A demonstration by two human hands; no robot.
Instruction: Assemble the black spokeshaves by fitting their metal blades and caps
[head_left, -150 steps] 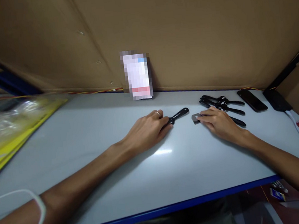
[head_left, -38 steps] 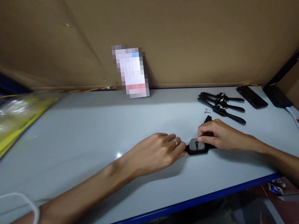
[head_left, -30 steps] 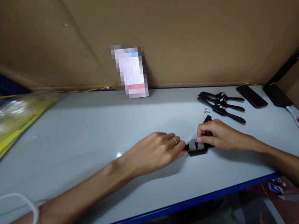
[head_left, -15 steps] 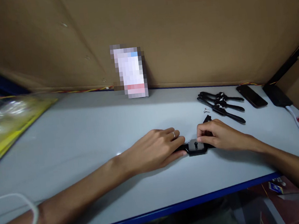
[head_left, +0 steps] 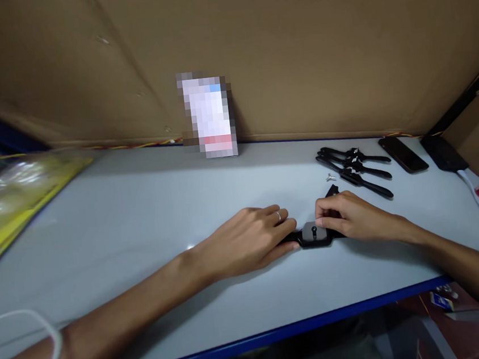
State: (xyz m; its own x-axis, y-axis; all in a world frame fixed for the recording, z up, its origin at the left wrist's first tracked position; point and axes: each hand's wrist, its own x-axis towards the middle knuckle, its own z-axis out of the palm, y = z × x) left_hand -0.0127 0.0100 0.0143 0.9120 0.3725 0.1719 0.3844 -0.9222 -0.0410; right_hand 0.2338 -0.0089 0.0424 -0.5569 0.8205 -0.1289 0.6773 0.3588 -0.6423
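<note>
A black spokeshave (head_left: 316, 244) lies flat on the table, a grey blade plate (head_left: 308, 229) with a keyhole slot set on its body. My left hand (head_left: 259, 235), with a ring on one finger, is wrapped over its left handle. At the plate's upper right corner, my right hand (head_left: 342, 214) has its thumb and fingertips pinched together on the blade; it covers much of the right handle. A black part (head_left: 332, 190) pokes out behind the right hand, mostly hidden. Several more black spokeshaves (head_left: 355, 168) lie in a pile beyond, beside a small silver screw piece (head_left: 330, 177).
A dark phone (head_left: 403, 154) and a black device (head_left: 444, 152) with a white cable lie at the back right. A pixelated upright card (head_left: 211, 117) leans on the cardboard wall (head_left: 276, 44). Clear plastic over a yellow sheet (head_left: 20, 208) sits left. The table edge (head_left: 256, 337) is blue.
The blade plate has shifted very slightly on the spokeshave, and the body's front edge shows a little less. Both hands keep the same place and grip.
</note>
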